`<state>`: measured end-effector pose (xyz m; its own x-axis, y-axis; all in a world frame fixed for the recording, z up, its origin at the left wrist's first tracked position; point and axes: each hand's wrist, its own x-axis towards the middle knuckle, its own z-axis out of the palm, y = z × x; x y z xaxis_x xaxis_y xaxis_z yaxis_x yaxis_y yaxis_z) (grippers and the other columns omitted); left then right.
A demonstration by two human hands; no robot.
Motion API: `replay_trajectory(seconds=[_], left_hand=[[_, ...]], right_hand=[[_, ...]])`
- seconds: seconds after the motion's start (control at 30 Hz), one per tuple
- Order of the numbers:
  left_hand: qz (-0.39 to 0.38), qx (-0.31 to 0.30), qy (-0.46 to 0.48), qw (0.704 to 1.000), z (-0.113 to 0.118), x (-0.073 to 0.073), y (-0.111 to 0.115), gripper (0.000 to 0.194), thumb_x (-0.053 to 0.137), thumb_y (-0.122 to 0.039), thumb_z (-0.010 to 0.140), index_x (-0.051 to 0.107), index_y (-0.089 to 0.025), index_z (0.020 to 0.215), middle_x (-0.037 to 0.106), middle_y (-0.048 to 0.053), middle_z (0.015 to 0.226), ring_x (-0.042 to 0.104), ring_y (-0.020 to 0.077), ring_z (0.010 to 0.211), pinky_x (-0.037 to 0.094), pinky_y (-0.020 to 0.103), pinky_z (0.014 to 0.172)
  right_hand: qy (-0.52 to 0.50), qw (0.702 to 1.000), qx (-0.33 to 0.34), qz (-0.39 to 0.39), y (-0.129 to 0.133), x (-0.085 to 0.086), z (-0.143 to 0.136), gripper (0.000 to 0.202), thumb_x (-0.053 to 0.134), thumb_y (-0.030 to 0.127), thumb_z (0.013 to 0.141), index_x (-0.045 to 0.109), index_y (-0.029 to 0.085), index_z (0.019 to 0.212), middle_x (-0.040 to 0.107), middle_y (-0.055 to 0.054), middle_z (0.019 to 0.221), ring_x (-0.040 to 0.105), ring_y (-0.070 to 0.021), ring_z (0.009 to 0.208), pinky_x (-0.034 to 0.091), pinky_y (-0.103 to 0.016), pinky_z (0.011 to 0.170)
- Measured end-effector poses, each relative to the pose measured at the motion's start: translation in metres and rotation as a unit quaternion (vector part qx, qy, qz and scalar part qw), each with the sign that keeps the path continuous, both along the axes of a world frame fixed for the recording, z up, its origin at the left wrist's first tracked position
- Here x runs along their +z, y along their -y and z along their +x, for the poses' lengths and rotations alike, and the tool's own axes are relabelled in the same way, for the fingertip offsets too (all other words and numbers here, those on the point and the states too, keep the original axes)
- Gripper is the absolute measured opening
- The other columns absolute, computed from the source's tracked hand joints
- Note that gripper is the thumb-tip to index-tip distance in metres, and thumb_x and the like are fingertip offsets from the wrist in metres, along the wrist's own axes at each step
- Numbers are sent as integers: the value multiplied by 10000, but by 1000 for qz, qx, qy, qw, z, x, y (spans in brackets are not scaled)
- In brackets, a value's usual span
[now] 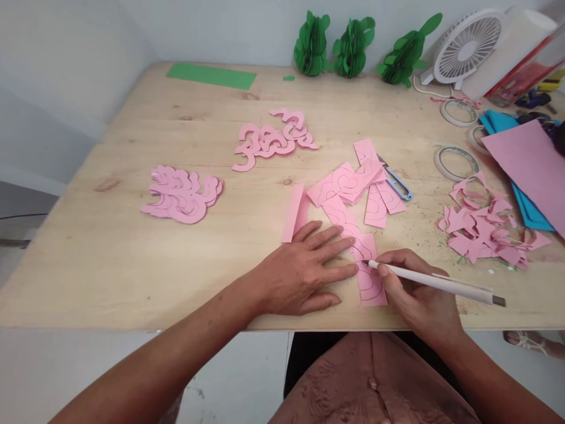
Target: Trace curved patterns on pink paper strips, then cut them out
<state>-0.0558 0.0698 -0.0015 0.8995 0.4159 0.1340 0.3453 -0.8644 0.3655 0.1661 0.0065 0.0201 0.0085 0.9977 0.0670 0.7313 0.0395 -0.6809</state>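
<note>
My left hand [304, 271] lies flat with fingers spread, its fingertips on the left edge of a pink paper strip [373, 288] marked with curved lines. A white pen [436, 281] is in my right hand [419, 294], its dark tip touching the strip. More pink pieces with drawn curves [339, 182] overlap beyond the strip, beside light-blue snips [397, 182]. Just past my left hand stands a folded pink paper [293, 215]. Cut curvy pink shapes form a stack [180, 194] at the left and a loose pile [269, 141] farther back.
Pink scraps [489, 227], tape rolls [457, 163], and pink [529, 159] and blue sheets [529, 206] lie at the right. Along the back are a green strip [212, 76], three green paper figures [312, 47] and a white fan [470, 50]. The wooden table's front edge [132, 321] is near my body.
</note>
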Motion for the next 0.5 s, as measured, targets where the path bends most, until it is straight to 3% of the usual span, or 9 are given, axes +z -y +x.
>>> replay_trajectory(seconds=[0.5], left_hand=[[-2, 0, 4, 1000, 0, 1, 0, 436, 540, -464, 885, 549, -265, 1273, 391, 106, 1472, 310, 339, 1359, 224, 538, 1103]], right_hand=[[-11, 1000, -20, 15, 1, -2, 0, 107, 566, 290, 864, 644, 217, 853, 687, -5, 745, 632, -150, 639, 512, -256, 585]])
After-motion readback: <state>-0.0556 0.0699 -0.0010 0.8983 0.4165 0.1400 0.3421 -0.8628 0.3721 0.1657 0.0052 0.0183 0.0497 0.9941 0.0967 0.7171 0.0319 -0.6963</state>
